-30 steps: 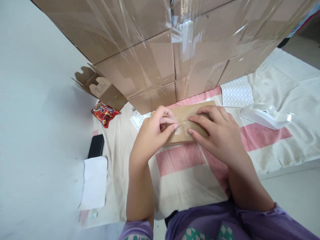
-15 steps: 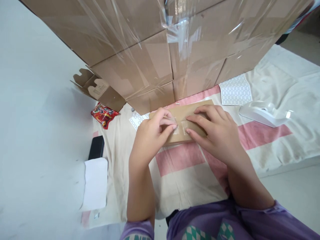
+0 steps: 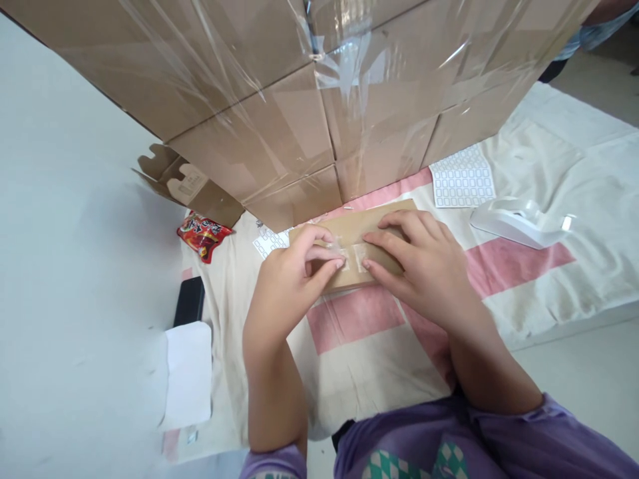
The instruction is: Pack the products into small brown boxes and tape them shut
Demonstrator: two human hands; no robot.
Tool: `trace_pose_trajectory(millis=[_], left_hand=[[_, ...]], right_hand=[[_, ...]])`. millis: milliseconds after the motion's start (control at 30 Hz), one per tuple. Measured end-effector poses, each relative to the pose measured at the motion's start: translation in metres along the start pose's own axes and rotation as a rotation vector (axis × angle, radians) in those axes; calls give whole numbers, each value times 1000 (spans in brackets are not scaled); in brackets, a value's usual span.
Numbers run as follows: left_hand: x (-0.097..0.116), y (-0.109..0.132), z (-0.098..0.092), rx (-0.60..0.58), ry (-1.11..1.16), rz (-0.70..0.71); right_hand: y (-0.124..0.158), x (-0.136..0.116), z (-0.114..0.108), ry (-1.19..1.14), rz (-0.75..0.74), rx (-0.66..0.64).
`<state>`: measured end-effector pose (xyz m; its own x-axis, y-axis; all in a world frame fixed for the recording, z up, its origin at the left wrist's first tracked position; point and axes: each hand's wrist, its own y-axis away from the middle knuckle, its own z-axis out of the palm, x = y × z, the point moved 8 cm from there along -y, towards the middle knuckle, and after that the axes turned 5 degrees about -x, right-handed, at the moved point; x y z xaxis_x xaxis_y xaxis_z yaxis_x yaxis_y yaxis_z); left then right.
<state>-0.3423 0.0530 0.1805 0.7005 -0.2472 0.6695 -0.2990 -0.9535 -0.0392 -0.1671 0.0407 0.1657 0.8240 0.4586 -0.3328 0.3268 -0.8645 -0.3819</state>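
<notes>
A flat brown cardboard piece (image 3: 353,225) lies on the cloth in front of me, under both hands. Clear tape (image 3: 360,258) runs across its middle, with a fold or seam beneath. My left hand (image 3: 290,283) is closed at the tape's left end, thumb and forefinger pinched together on it. Its other fingers curl over the cardboard. My right hand (image 3: 426,263) rests on the right half of the cardboard with fingers apart, thumb and forefinger tips at the right end of the tape.
Large taped cardboard boxes (image 3: 279,126) are stacked behind. To the right are a white tape dispenser (image 3: 519,223) and a label sheet (image 3: 462,176). A red packet (image 3: 204,234), open carton (image 3: 187,186), black box (image 3: 190,301) and white paper (image 3: 188,374) line the left wall.
The view has shifted slightly, so everything sits a little further left. Both hands stay at the tape on the cardboard, with only small finger movement.
</notes>
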Motion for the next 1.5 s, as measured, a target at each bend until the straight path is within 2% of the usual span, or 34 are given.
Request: trace_pose_trajectory(millis=[333, 600, 767, 1167, 1500], left_hand=[[-1, -2, 4, -47, -4, 20], [1, -2, 4, -34, 17, 78], [2, -3, 7, -36, -11, 66], [14, 4, 8, 14, -269, 6], [12, 4, 6, 3, -214, 11]], right_hand=[[1, 0, 0, -6, -9, -11], [1, 1, -1, -15, -13, -8], [1, 1, 0, -17, -14, -9], [1, 0, 0, -5, -19, -21], [2, 1, 0, -13, -15, -1]])
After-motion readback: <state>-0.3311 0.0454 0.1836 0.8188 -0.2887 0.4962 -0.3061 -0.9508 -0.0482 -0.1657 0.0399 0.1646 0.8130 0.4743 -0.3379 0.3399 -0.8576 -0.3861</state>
